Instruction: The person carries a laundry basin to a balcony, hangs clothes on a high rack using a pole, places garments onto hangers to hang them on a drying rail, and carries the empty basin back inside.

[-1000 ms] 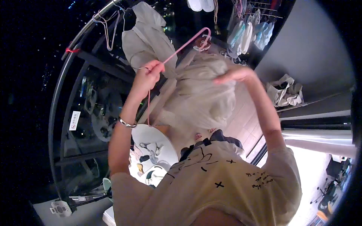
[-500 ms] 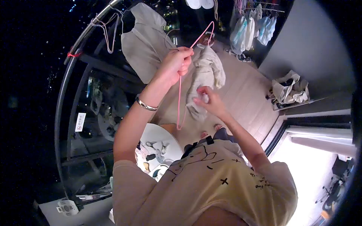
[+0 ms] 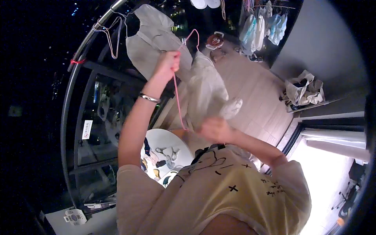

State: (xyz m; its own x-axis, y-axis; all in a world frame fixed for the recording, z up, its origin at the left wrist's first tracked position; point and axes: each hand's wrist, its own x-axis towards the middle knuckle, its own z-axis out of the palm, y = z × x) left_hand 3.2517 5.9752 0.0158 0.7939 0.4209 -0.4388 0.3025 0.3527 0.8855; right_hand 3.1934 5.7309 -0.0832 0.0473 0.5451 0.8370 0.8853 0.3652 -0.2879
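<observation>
limply, a rumpled pale garment [image 3: 207,84] droops; left fingers [image 3: 176,59] clench a pink hanger [image 3: 178,100], right fingers [image 3: 208,129] unreadably blurred.

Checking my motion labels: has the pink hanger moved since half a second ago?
Yes. The pink hanger has shifted left, toward the hung pale garment: its bent upper end overlapped the round red item then and now shows left of it.

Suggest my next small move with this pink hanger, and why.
Probably use your right hand to ease the pale garment over the lower end of the pink hanger: that end looks bare, while the upper end meets the cloth.
</observation>
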